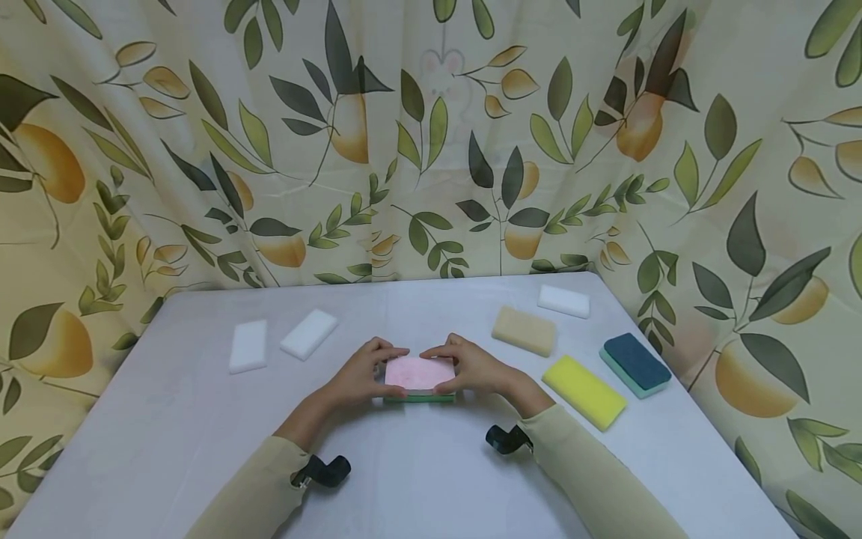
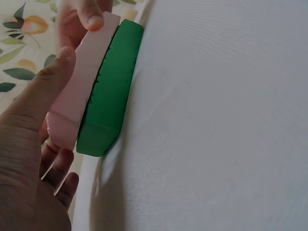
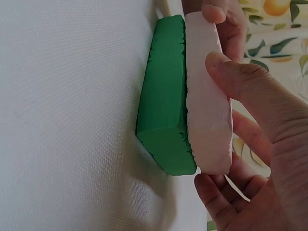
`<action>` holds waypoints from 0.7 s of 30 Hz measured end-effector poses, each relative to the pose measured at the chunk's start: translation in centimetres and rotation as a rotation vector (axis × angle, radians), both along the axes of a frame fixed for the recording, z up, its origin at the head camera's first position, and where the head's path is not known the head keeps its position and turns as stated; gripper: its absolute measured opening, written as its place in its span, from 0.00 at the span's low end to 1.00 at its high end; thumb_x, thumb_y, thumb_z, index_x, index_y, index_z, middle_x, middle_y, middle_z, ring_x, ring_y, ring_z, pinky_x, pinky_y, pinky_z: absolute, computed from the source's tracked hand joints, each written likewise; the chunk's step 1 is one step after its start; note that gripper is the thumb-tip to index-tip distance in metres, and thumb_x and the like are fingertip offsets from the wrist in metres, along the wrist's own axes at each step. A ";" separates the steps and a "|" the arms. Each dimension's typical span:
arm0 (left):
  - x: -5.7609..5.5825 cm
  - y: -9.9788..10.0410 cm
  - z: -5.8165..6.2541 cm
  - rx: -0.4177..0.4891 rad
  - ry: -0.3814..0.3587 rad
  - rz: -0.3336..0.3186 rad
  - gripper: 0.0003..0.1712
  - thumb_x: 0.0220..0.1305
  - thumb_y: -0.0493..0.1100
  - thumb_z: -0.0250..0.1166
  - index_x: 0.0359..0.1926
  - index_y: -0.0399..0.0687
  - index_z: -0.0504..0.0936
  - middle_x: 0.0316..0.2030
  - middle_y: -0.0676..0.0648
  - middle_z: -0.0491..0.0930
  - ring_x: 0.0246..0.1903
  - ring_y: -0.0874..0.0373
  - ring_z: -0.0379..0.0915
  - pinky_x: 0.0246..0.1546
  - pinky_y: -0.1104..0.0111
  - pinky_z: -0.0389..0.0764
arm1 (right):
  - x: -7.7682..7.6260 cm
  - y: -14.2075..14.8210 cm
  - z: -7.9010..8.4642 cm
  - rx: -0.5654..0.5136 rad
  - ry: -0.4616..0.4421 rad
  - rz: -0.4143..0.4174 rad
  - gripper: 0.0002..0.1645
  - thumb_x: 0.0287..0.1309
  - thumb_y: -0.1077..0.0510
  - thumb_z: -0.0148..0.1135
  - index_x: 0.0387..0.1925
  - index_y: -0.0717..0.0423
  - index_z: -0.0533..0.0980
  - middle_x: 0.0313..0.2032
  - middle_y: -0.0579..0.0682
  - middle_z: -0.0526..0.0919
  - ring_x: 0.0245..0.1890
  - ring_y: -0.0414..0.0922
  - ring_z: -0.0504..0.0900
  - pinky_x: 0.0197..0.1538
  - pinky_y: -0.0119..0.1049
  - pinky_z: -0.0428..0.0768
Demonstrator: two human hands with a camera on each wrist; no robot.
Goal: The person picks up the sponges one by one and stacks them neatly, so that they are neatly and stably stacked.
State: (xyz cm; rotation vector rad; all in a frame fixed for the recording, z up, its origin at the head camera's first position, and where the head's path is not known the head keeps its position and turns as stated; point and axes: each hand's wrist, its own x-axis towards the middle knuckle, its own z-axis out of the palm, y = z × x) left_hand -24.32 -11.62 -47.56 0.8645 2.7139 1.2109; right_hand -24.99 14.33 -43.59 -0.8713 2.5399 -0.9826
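A pink sponge (image 1: 419, 372) lies flat over a green sponge (image 1: 419, 399) at the middle of the table. My left hand (image 1: 364, 376) grips the pink sponge's left end, thumb along the near side. At the opposite end my right hand (image 1: 477, 367) holds it in the same way. Seen from the left wrist, the pink sponge (image 2: 82, 82) sits against the green sponge (image 2: 110, 91) with a thin dark seam between them. In the right wrist view, the green sponge (image 3: 163, 91) rests on the cloth and no finger grips it.
Two white sponges (image 1: 248, 346) (image 1: 309, 335) lie at the left. Toward the right are a beige sponge (image 1: 524, 331), another white sponge (image 1: 563, 301), a yellow sponge (image 1: 584, 392) and a dark blue and teal sponge (image 1: 635, 364). A patterned curtain (image 1: 431, 150) hangs behind the white-covered table (image 1: 188, 434).
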 end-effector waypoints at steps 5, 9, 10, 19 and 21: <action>0.0 0.0 -0.3 0.008 -0.014 0.020 0.41 0.44 0.55 0.80 0.61 0.49 0.80 0.42 0.52 0.69 0.39 0.58 0.64 0.40 0.69 0.68 | -0.1 0.0 -0.1 -0.001 0.004 0.000 0.36 0.46 0.50 0.78 0.60 0.47 0.78 0.36 0.47 0.69 0.35 0.43 0.66 0.38 0.32 0.66; 0.0 0.0 -0.4 0.011 -0.041 0.042 0.41 0.43 0.55 0.81 0.61 0.52 0.80 0.38 0.52 0.65 0.37 0.58 0.62 0.38 0.70 0.66 | -0.2 0.1 -0.3 -0.010 0.006 -0.001 0.36 0.46 0.50 0.79 0.60 0.47 0.78 0.36 0.47 0.69 0.35 0.43 0.66 0.38 0.32 0.66; 0.0 0.0 -0.5 0.014 -0.045 0.045 0.41 0.43 0.55 0.81 0.61 0.52 0.80 0.38 0.51 0.65 0.37 0.58 0.61 0.38 0.70 0.65 | -0.2 0.1 -0.3 -0.011 0.006 -0.002 0.36 0.46 0.50 0.79 0.60 0.47 0.78 0.36 0.47 0.69 0.35 0.43 0.66 0.37 0.32 0.66; 0.1 0.1 -0.6 0.003 -0.051 0.059 0.41 0.42 0.56 0.81 0.60 0.53 0.81 0.36 0.48 0.64 0.36 0.57 0.60 0.36 0.70 0.64 | 0.0 0.2 -0.3 -0.021 -0.011 -0.015 0.36 0.46 0.51 0.79 0.60 0.48 0.78 0.36 0.48 0.68 0.36 0.45 0.67 0.38 0.32 0.66; 0.1 0.1 -0.5 0.004 -0.051 0.062 0.40 0.42 0.56 0.81 0.59 0.53 0.81 0.36 0.48 0.64 0.36 0.57 0.61 0.36 0.70 0.64 | 0.0 0.2 -0.3 -0.019 -0.006 -0.013 0.36 0.45 0.51 0.79 0.59 0.48 0.78 0.36 0.48 0.68 0.36 0.45 0.66 0.38 0.32 0.66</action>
